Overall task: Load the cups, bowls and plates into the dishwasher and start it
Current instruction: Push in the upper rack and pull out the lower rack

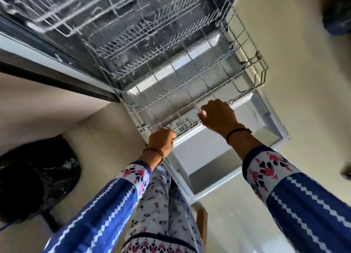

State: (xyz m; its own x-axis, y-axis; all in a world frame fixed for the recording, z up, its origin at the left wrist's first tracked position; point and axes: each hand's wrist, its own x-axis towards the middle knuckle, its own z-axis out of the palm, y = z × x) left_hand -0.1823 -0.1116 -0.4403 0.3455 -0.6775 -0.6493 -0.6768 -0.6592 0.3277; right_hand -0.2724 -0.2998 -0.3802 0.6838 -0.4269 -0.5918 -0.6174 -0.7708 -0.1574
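The dishwasher stands open, its door (214, 169) folded flat toward me. The wire lower rack (252, 70) is drawn partly out over the door and holds no dishes. The upper rack (62, 11) sits further in, also bare of dishes. My left hand (163, 141) grips the near front rail of the lower rack at its left part. My right hand (218, 116) curls its fingers over the same rail further right. No cups, bowls or plates are in view.
A black bin with a shiny liner (36, 178) stands on the floor left of the door. The dark cabinet edge (47, 70) runs along the left. Pale floor (303, 100) lies to the right; a blue cloth shape (338, 19) is at top right.
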